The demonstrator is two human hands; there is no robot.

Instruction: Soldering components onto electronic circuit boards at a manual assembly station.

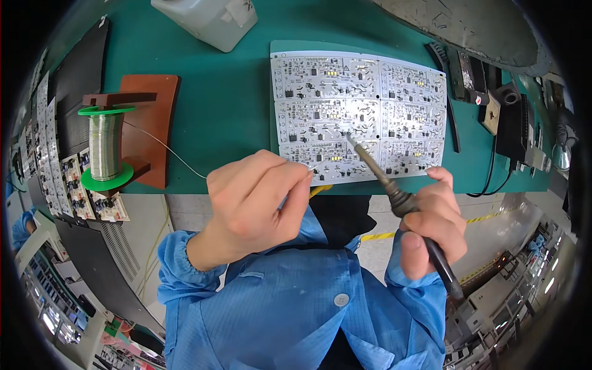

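Observation:
My right hand (pixel 435 225) is wrapped round the dark handle of a soldering iron (pixel 394 192). The iron's tip points up and left, over the middle of a white panel of circuit boards (pixel 330 114). My left hand (pixel 256 197) is closed in a pinch at the panel's lower left corner. Solder wire (pixel 166 147) runs into that hand from a green-flanged spool (pixel 106 148) on a brown stand (pixel 165 126). Whether the iron's tip touches the panel I cannot tell.
A green mat (pixel 216 68) covers the bench. At the back stands a whitish plastic container (pixel 213 21). Further circuit boards (pixel 74 185) stand in a row at the left. Black devices with cables (pixel 515 135) lie at the right, beside a dark brush (pixel 439 58).

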